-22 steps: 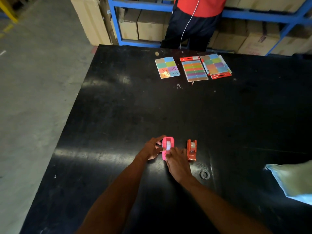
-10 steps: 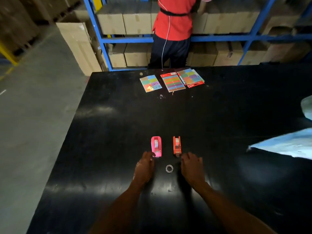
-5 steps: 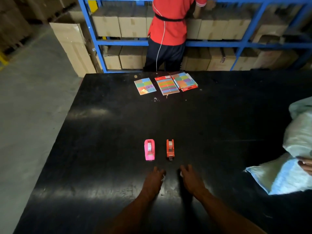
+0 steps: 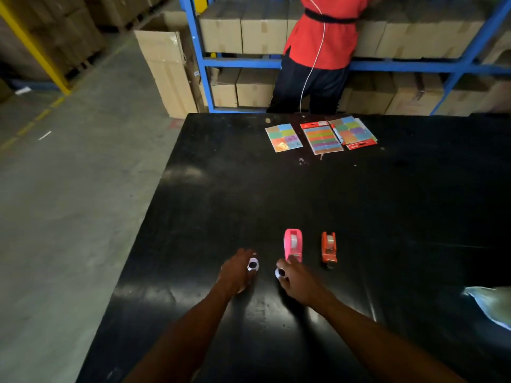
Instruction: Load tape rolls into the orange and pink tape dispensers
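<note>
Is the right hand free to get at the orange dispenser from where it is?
Probably not yet: the right hand already pinches a small tape roll. The orange dispenser stands just beyond it on bare table, nothing between.

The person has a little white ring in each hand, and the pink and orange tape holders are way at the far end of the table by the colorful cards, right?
Not quite. The head view shows the pink dispenser and orange dispenser close to the hands, far from the cards. Each hand does hold a ring.
</note>
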